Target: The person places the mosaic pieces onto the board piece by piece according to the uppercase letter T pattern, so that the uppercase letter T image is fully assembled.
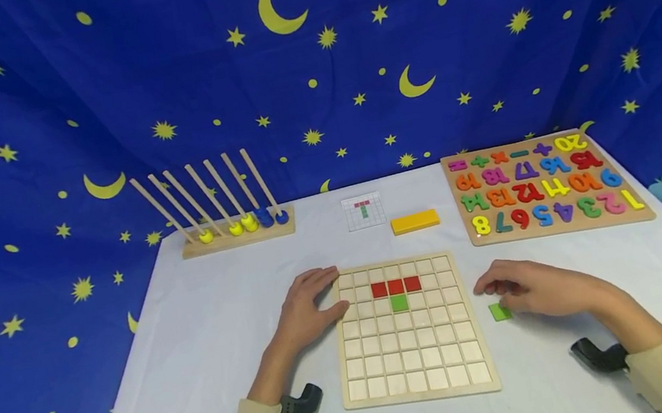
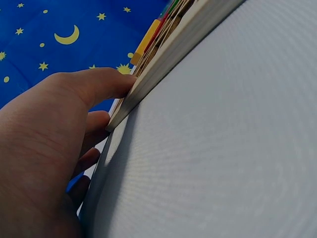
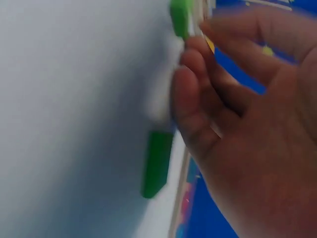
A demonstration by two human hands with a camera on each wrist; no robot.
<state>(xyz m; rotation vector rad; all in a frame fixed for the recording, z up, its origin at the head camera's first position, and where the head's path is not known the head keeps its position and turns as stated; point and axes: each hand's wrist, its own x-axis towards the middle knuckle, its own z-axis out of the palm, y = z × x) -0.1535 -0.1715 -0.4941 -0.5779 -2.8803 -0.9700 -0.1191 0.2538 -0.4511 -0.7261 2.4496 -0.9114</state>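
Note:
My left hand rests at the left side of the wooden grid board, thumb on its edge and fingertips near the top left corner. Three red tiles sit side by side in the board's second row, with a green tile below the middle one. Right of the board, my right hand hovers low over the table with loosely bent fingers. A loose green tile lies by its thumb. In the right wrist view, another green tile lies on the table below the hand, hidden from the head view.
A transparent card with a red and green T pattern lies behind the board, beside a yellow block. A peg abacus stands back left. A number puzzle board lies back right. A starry blue cloth hangs behind.

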